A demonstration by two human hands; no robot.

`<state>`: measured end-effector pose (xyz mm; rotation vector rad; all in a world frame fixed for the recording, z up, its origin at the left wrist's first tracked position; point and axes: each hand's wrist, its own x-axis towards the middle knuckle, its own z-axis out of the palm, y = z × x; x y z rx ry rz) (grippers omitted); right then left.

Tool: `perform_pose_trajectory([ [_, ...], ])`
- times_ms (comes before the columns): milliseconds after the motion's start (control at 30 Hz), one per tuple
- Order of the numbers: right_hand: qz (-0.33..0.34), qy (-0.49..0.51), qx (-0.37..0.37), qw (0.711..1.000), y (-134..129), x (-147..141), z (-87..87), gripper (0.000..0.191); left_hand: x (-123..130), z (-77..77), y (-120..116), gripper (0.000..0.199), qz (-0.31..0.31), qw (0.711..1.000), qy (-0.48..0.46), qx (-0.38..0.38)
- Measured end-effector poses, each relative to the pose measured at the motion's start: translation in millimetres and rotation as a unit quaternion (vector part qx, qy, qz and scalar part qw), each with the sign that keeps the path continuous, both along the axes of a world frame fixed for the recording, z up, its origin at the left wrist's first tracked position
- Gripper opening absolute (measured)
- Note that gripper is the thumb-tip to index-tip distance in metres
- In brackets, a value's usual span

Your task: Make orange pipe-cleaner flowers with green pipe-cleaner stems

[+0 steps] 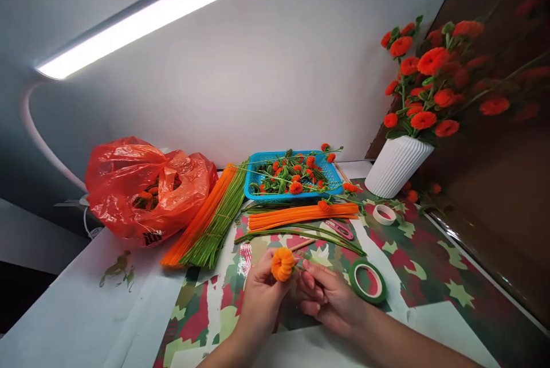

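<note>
My left hand (263,288) is closed around a fuzzy orange flower (282,265), whose ribbed round head faces up towards me. Close by on the right, my right hand (324,293) pinches at the back of the flower, with thumb and forefinger together. A thin green bit shows between the two hands, but what the right fingertips hold is too small to make out. Beside the right wrist lies a roll of green tape (354,282). Just beyond the hands are green chenille stems (301,233), a bundle of orange chenille stems (296,218) and pink scissors (339,228).
A blue basket (247,184) of small orange flowers and greenery stands at the back. To its left are long orange stems (201,213), green stems (219,224) and a red plastic bag (129,184). A white vase (397,167) of flowers and a white tape roll (384,215) are right; a lamp (172,18) hangs above.
</note>
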<state>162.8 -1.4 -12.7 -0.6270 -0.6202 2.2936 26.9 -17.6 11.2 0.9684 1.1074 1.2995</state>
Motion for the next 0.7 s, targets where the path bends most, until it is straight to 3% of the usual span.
perform_pose_trajectory([
  [100,0.057,0.086,-0.058,0.993,0.6,2.3,-8.8,0.045,-2.4,7.0,-1.4,0.029,0.010,0.993,0.085,0.083],
  [267,0.094,0.115,-0.091,0.985,-0.2,1.8,-13.6,0.044,-3.2,12.6,-4.6,0.028,-0.024,0.982,0.145,0.119],
  [467,0.059,0.095,-0.085,0.990,-1.1,0.2,-9.2,0.049,-3.2,11.8,-3.1,0.028,-0.029,0.981,0.156,0.116],
  [533,0.055,0.095,-0.094,0.989,-0.7,1.3,-7.5,0.050,-7.1,10.8,-1.5,0.019,-0.049,0.978,0.163,0.117],
  [567,0.057,0.100,-0.099,0.988,-0.2,2.1,-6.9,0.050,-10.1,10.0,-0.6,0.026,-0.068,0.977,0.158,0.123],
  [667,0.088,0.125,-0.109,0.982,1.6,4.7,-7.6,0.051,-21.2,6.3,2.4,0.079,-0.136,0.970,0.097,0.175],
  [700,0.103,0.131,-0.110,0.980,2.1,5.3,-8.8,0.051,-24.6,5.4,3.6,0.083,-0.155,0.965,0.079,0.198],
])
